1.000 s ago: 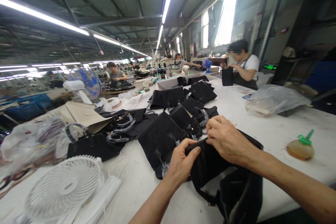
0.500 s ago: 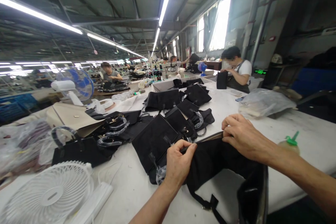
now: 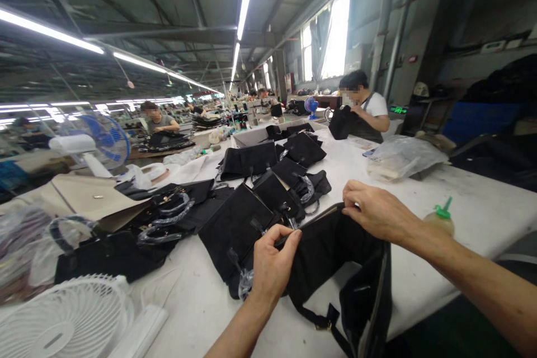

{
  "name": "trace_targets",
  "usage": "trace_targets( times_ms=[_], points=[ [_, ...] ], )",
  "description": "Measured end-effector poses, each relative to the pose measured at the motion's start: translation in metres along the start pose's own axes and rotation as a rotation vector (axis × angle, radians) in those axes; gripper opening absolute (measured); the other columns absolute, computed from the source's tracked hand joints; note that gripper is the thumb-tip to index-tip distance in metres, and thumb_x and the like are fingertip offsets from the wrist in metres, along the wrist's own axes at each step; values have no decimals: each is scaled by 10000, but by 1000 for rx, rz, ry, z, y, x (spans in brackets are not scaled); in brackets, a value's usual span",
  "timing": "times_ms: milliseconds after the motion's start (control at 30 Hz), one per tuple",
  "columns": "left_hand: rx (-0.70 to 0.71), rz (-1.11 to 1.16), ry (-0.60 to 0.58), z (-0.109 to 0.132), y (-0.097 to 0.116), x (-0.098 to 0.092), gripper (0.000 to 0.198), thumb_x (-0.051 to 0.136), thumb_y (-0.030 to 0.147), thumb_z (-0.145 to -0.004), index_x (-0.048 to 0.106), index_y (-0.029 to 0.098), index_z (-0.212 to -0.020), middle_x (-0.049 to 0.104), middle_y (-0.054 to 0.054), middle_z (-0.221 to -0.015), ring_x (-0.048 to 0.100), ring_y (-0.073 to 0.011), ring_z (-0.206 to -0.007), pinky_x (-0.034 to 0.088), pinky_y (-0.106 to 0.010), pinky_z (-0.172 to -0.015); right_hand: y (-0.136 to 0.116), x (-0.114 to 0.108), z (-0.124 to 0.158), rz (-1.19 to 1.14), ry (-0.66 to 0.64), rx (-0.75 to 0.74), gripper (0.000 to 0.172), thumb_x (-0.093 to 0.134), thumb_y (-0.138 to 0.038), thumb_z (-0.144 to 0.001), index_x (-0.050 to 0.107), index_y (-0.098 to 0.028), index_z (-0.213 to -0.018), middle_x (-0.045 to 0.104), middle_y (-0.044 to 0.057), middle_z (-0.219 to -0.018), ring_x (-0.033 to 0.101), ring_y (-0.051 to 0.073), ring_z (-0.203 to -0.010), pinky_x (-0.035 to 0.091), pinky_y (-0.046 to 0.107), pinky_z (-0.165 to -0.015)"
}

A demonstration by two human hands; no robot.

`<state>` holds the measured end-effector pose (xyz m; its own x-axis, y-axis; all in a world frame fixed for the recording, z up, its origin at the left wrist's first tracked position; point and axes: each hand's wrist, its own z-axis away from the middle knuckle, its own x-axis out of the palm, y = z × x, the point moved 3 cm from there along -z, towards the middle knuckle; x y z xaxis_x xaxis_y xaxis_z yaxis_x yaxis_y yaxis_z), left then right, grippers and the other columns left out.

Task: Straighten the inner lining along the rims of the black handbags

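Observation:
A black bag piece (image 3: 319,260), curved round on itself with a buckled strap (image 3: 325,321) hanging from it, stands on the white table in front of me. My left hand (image 3: 274,257) pinches its upper edge near the left end between thumb and fingers. Farther along the same edge, my right hand (image 3: 373,210) is closed on it, fingertips pressed together. A tan inner strip shows along the edge between the hands. Just beyond my left hand lies a black handbag (image 3: 235,229) with plastic-wrapped handles.
Several black bags (image 3: 251,159) spread across the table (image 3: 201,313). At left are a white fan (image 3: 62,319), a beige bag piece (image 3: 84,196) and a blue fan (image 3: 103,142). A green-capped bottle (image 3: 440,218) and clear plastic bag (image 3: 405,156) are at right; a co-worker (image 3: 369,109) sits beyond.
My view has turned slightly right, so most things sit farther left. Both hands keep their hold on the edge, and the piece's near right side has swung inward. The co-worker's black bag has tilted.

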<state>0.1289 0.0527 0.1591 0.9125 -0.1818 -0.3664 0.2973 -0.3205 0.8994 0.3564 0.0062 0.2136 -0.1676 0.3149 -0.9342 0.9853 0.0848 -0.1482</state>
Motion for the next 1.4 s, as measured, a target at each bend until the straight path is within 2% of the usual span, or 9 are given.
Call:
trace_targets(
  times_ms=[400,500,600,667,767,900,1033,1133,1400],
  points=[
    [24,-69,-76,3,6,-4,279,569,432,-820,650,179,-732,619,18,-664,529,-117,-645,396,-213,-632,-8,0,-8,209,-20,60,184,467,-216,-837,524,-193,-664,598,29,-884,559,152,-694,287,292,-571],
    [110,-179,-285,-10,23,-7,186,568,354,-815,672,209,-869,644,31,-718,562,-118,-687,394,-212,-654,-10,0,-10,207,-29,53,182,470,-199,-831,530,-189,-660,600,35,-872,560,151,-698,298,287,-583],
    [197,-381,-608,-31,45,0,270,615,372,-761,683,242,-987,624,42,-657,538,-116,-608,349,-216,-569,-13,1,-10,200,-15,42,181,476,-199,-832,538,-186,-662,596,37,-862,557,148,-690,302,285,-589],
    [249,-463,-723,-47,56,10,339,633,446,-731,695,228,-983,616,30,-646,526,-123,-599,326,-220,-539,-16,3,-10,198,3,26,178,487,-210,-836,544,-183,-669,592,36,-868,552,145,-677,298,286,-583],
    [302,-454,-700,-69,62,32,375,604,503,-734,705,197,-925,610,12,-677,514,-123,-614,317,-218,-529,-14,5,-10,171,25,16,174,518,-230,-834,545,-179,-670,586,31,-868,539,140,-659,294,288,-576],
    [333,-436,-671,-74,55,53,286,525,373,-775,715,165,-828,520,23,-577,433,-99,-533,271,-226,-494,-5,6,-9,-21,33,-29,159,574,-176,-800,523,-182,-649,559,2,-811,528,127,-687,329,267,-607],
    [249,-353,-667,-65,48,55,285,504,280,-734,727,182,-882,499,32,-562,421,-96,-511,256,-225,-473,3,9,-9,-259,0,-128,131,629,-124,-757,547,-187,-675,550,-19,-791,527,114,-723,373,236,-649],
    [213,-310,-638,-62,47,53,313,518,265,-708,728,213,-935,521,31,-574,438,-104,-532,272,-219,-483,4,9,-9,-300,-7,-144,123,635,-121,-754,559,-185,-680,553,-21,-782,523,112,-706,377,236,-638],
    [375,-404,-531,-60,57,54,233,515,217,-684,731,208,-770,546,25,-561,443,-118,-545,268,-227,-495,-5,3,-8,-184,17,-168,123,527,-89,-782,555,-178,-702,570,3,-784,532,129,-717,375,253,-664]
  ],
)
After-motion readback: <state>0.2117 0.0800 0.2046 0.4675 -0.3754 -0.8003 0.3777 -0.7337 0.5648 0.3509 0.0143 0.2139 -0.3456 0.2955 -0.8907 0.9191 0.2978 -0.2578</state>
